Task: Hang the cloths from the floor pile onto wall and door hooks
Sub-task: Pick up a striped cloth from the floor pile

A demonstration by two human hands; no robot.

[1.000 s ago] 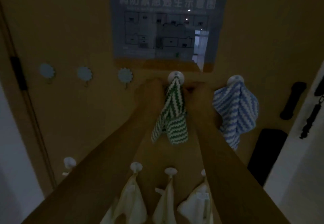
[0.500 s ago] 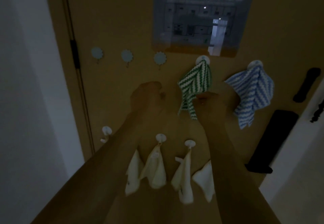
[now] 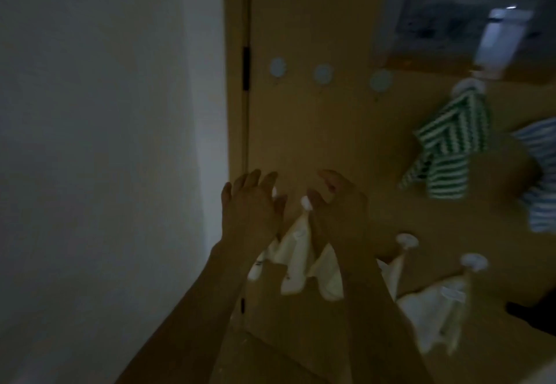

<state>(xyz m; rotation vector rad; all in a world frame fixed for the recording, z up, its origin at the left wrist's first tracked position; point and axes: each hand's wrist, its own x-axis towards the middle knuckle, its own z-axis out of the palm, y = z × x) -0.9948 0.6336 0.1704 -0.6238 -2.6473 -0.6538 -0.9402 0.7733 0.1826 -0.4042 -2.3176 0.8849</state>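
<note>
Both hands are hanging open and holding nothing: the left hand [image 3: 251, 207] and right hand [image 3: 337, 206] are hovering at the door's [image 3: 316, 131] hinge edge, fingers loosely spread beside a cream cloth [image 3: 296, 259]. The cloths look light, soft and limp, best pinched at a corner or loop. Three cream cloths, one green [image 3: 445, 146] and one blue [image 3: 541, 173], are hanging; three round hooks [image 3: 323, 74] are sitting bare.

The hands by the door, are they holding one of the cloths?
No. The left hand and right hand are open with spread fingers in front of the door, holding nothing. The cream cloth hangs from its own hook between them.
</note>
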